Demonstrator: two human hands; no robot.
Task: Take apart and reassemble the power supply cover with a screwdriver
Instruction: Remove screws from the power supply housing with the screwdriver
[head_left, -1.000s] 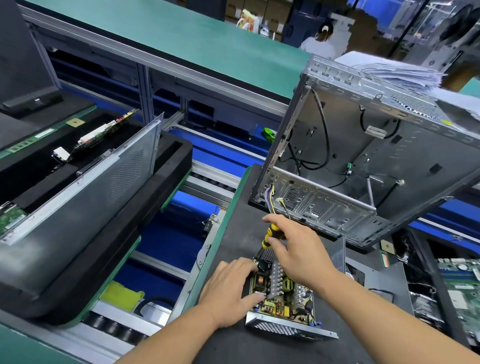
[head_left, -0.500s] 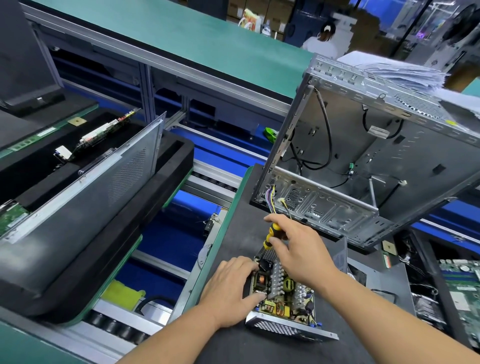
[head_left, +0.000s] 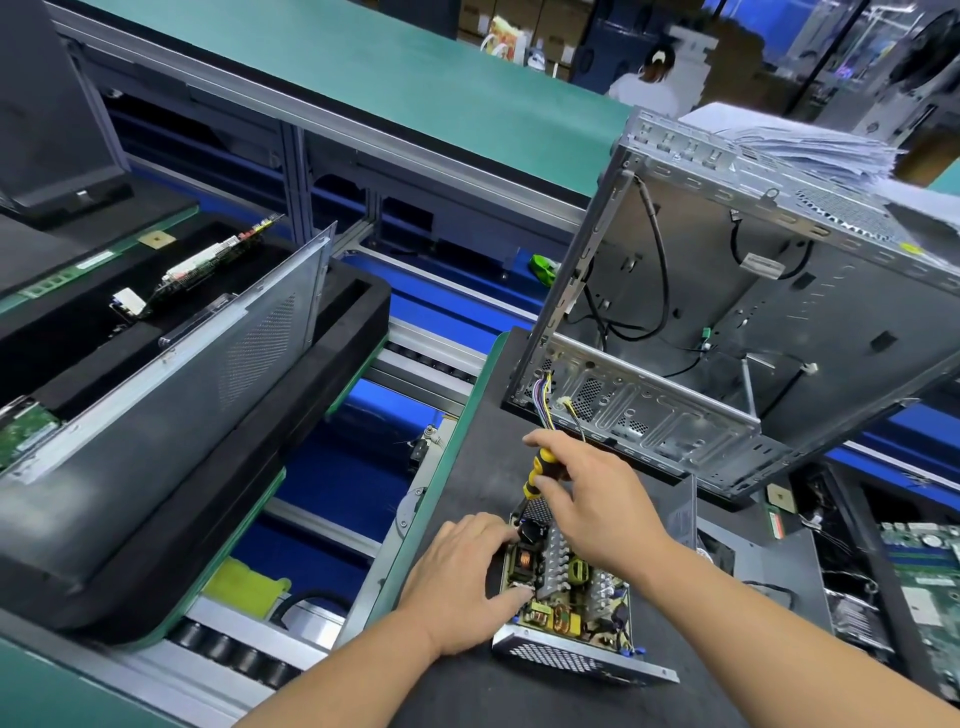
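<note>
Black mat (head_left: 467, 478) carries uncovered power supply (head_left: 566, 608), circuitry exposed.

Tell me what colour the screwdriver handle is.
Yellow and black; the screwdriver handle shows in the head view, gripped by the right hand.

- The screwdriver (head_left: 539, 470) tip is hidden behind the power supply (head_left: 569, 597) parts at lower centre.
- The right hand (head_left: 597, 506) covers the upper handle.
- The computer case (head_left: 753, 291) runs off the right edge.
- The background person (head_left: 647, 78) is blurred.
</note>
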